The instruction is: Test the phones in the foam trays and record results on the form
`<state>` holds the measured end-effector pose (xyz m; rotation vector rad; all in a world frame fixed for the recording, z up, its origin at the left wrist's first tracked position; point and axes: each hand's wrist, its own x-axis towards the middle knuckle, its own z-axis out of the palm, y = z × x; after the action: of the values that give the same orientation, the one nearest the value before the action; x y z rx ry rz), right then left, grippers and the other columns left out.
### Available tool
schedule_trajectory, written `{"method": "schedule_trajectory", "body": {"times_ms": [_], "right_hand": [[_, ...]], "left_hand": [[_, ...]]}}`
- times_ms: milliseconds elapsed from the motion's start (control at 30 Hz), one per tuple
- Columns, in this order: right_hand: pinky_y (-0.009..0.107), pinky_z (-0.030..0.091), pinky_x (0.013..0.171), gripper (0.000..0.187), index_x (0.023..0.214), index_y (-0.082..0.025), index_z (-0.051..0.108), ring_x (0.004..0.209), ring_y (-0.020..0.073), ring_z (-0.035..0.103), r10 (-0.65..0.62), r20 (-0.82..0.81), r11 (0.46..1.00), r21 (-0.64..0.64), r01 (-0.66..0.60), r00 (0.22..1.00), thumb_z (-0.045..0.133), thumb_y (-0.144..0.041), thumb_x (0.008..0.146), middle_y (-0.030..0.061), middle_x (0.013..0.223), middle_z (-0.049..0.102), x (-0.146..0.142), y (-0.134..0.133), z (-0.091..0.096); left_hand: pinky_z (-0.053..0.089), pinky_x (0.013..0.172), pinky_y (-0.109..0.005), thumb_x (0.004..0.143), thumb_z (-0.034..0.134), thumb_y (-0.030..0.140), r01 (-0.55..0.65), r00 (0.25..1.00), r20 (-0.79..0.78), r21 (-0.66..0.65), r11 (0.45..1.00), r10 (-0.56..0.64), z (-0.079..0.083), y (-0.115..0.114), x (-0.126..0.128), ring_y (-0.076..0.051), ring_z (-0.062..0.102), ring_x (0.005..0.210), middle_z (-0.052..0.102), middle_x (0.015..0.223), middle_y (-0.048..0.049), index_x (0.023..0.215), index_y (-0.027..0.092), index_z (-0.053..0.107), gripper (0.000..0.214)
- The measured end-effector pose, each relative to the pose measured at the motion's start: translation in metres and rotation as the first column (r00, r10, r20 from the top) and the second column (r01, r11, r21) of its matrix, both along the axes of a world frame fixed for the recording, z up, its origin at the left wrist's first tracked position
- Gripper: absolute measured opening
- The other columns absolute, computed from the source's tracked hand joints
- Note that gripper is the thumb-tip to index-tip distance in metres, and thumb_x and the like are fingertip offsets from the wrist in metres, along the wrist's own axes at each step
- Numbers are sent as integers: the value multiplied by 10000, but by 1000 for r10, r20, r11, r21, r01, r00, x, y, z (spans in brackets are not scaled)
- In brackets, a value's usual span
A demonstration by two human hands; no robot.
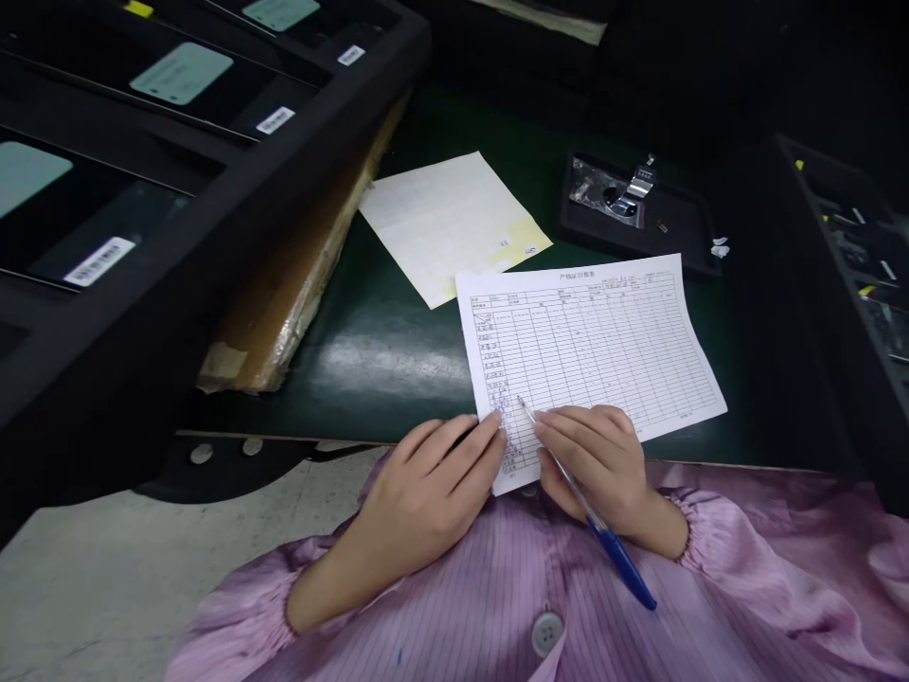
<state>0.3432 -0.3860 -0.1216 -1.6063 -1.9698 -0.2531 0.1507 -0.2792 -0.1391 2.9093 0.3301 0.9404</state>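
A white printed form [589, 350] with a ruled table lies at the table's front edge, its lower left part reaching past the edge. Handwriting fills its left column. My left hand [433, 483] rests on the form's lower left margin, fingers stretched out and lying on the paper; its thumb is hidden. Between the fingers of my right hand [603, 464] is a ballpoint pen [617, 559] with a clear barrel and a blue cap on its back end. The pen's tip points at the left columns of the form, beside the written rows. Whether it touches the paper I cannot tell.
A pale yellow sheet [454, 227] lies behind the form on the green table [376, 365]. Black foam trays with dark glass panels [191, 85] stand at left, beside a taped cardboard piece [298, 275]. Back right, a black tray [674, 213] holds small parts; another rack [838, 218] stands at right.
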Motion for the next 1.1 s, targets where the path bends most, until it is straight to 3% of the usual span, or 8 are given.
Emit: {"method": "schedule_trajectory", "body": {"times_ms": [567, 1100], "right_hand": [[364, 437, 783, 382, 1185, -230, 624, 902, 219, 743, -239, 4, 970, 38, 238, 971, 654, -85, 833, 15, 995, 785, 23, -23, -4], [375, 404, 774, 212, 1053, -238, 652, 827, 208, 745, -432, 15, 896, 125, 427, 902, 614, -129, 875, 4, 912, 786, 47, -34, -6]], "left_hand": [[528, 807, -427, 900, 575, 86, 27, 1000, 14, -16, 1000, -27, -2, 5, 1, -259, 683, 968, 749, 1121, -81, 1119, 139, 670, 244], [509, 796, -449, 886, 576, 41, 54, 997, 59, -17, 998, -53, -6, 10, 3, -282, 665, 965, 751, 1065, -90, 1106, 128, 667, 254]]}}
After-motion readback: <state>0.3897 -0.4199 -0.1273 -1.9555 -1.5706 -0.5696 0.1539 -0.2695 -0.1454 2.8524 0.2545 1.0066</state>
